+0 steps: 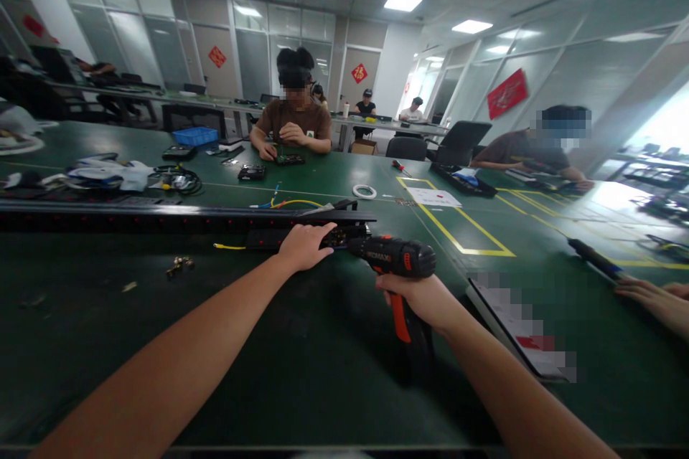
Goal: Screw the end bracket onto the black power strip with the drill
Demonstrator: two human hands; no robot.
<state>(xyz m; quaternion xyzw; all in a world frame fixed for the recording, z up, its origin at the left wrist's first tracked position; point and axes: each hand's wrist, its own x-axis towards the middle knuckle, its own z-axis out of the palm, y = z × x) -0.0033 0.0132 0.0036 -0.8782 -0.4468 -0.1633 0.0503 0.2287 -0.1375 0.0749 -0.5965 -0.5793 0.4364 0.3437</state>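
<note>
A black-and-orange cordless drill (401, 256) is in my right hand (417, 294), with the fingers wrapped round its grip. Its chuck points left at the end of a long black metal rail (134, 219) lying across the table. My left hand (306, 247) is closed over that end of the rail, its thumb and forefinger close to the drill tip. The drill tip and the exact contact are too small to make out. Several small brass-coloured screws (180, 267) lie on the green table left of my left hand. A yellow cable (230, 247) sticks out from under the rail.
Behind the rail lie a white tape roll (364, 191), bagged parts (110, 173) and a blue tray (194, 136). A tablet-like slab (517, 330) sits by my right forearm. At right, a co-worker's hand (649, 297) holds a dark tool. Another person (293, 115) works opposite.
</note>
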